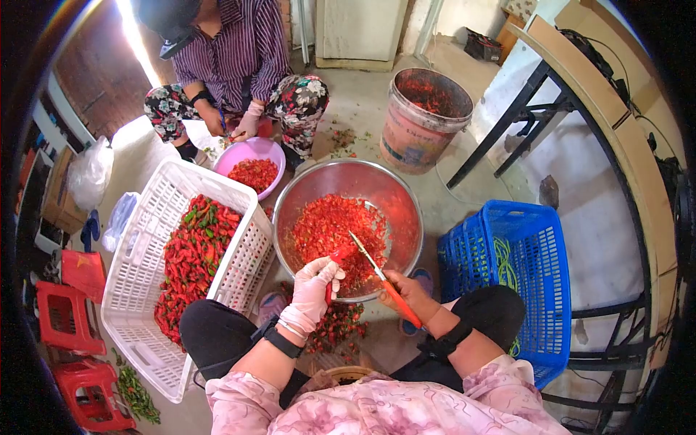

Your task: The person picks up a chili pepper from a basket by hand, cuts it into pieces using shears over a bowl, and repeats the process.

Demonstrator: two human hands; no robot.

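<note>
My left hand (pixel 310 290), in a thin pale glove, is closed around a red chili pepper (pixel 344 252) whose end sticks out over the bowl. In my bare right hand (pixel 413 296) is a pair of scissors (pixel 400 303) with orange handles, the blades pointing up and left close beside the pepper. Below both hands stands a wide metal bowl (pixel 407 199), its bottom covered with chopped red chilies (pixel 326 221). More chilies (pixel 341 326), red with dark stems, lie on the floor between my feet, partly hidden by my left arm.
A white crate (pixel 138 304) of whole chilies (pixel 192 261) stands at left, a blue crate (pixel 547 290) at right. Beyond, a co-worker (pixel 232 54) works over a pink basin (pixel 272 151). A stained bucket (pixel 417 138) stands farther back; red stools (pixel 69 319) are far left.
</note>
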